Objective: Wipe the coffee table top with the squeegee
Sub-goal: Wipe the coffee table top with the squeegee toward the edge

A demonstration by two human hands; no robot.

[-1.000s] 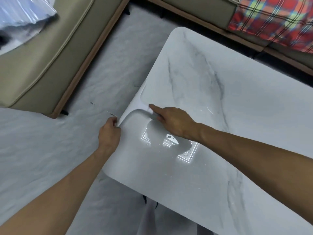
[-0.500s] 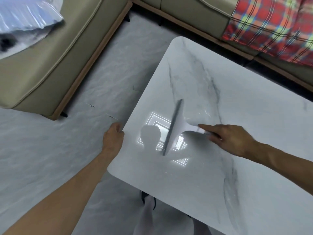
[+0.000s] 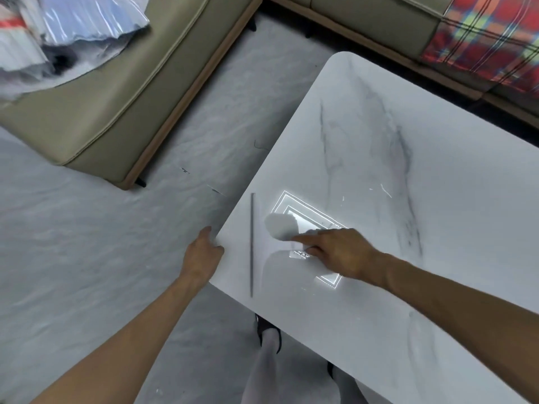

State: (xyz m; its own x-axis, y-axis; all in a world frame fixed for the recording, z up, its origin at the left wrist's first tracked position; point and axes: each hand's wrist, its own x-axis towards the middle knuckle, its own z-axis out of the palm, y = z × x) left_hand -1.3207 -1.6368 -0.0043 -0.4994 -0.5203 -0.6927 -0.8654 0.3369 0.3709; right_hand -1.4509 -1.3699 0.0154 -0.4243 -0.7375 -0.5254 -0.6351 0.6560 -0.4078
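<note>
Squeegee lies on the coffee table, near the table's left edge & close to the near-left corner. Its thin grey blade runs roughly front-to-back, just inside that edge, w/ the white body fanning out to the right toward the handle. Right hand is on the handle: fingers curled round it, index finger stretched fwd along the top, so a firm grasp on the squeegee, handle mostly hidden under the hand. Left hand is at the table's left edge, thumb side touching the rim, fingers bent down over the side; looks like it's clasping the edge but the fingertips are out of sight, so can't tell how tightly. Both forearms are bare. Tabletop is white marble-look w/ grey veins, glossy; a bright square ceiling-light reflection sits right by the squeegee body, partly covered by the right hand. Floor is pale grey. Beige sofa stands far left w/ plastic-wrapped stuff piled on it; another sofa section runs along the top w/ a red plaid blanket at the top right. Person's legs show below the table's near edge.
</note>
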